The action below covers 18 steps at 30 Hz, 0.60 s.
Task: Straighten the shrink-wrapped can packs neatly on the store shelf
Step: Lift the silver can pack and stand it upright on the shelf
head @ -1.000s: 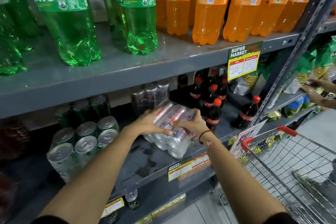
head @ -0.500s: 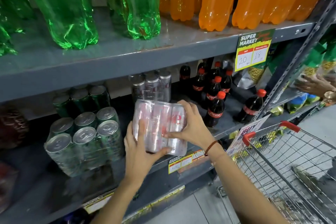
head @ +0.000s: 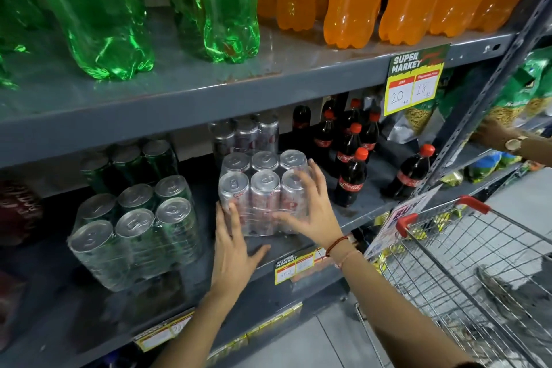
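- The can packs on the middle shelf [head: 367, 212]: the silver pack [head: 263, 191] now stands upright on its base, tops facing up, near the front edge. Half a second ago it was held up off the shelf and turned on its side, so it has just been set down.
- The green pack [head: 134, 233] sits just beside it on the left, a little apart, and has not shifted. It looks slightly skewed to the shelf edge, so I judge it may want squaring next.
- A second silver pack [head: 245, 134] stands directly behind the front one. The two look roughly in line.
- The cola bottles [head: 349, 176] stand close on the right, near enough to be knocked if the pack is slid that way.
- The left hand [head: 233, 251] lies flat and open, its fingertips against the lower left of the silver pack, holding nothing.
- The right hand [head: 310, 209] is spread open over the pack's front right corner, pressing rather than gripping, where before it clasped the pack.
- The placing seems done; what remains is likely a small nudge to line it up.
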Motion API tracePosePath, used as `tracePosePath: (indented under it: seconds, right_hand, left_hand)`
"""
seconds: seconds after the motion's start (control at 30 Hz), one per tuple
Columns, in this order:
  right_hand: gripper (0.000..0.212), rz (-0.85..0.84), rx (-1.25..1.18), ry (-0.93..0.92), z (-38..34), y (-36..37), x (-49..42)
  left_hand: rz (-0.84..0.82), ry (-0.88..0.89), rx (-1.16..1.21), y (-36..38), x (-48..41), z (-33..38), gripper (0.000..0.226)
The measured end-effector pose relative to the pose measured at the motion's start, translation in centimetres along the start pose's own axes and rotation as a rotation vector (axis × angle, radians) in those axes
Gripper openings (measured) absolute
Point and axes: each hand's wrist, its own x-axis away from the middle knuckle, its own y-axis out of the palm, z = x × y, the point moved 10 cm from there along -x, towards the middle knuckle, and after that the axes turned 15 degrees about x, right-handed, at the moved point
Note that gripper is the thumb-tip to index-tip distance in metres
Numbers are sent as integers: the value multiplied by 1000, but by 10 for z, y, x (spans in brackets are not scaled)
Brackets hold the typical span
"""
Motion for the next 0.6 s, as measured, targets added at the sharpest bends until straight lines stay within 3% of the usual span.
tracePosePath:
  seconds: [0.1,0.27,0.33,0.43,0.6]
  right_hand:
    - [72,40,-199,180,17,-14,-16]
    - [68,-330,-368,313,32,13,-57]
    - [58,-372,-383,315,35,20,-64]
    - [49,-328,-438,326,37,21,-62]
    - [45,-134,-438,342,37,6,-41]
  left_hand:
    - [150,-37,228,-20,10,19,110]
    - [308,-188,562,-28,-4,53,97]
    - [286,-299,623,-17,-16,51,93]
    - [271,-432,576,-3,-31,45,94]
    - [250,-375,523,-1,-63,27,80]
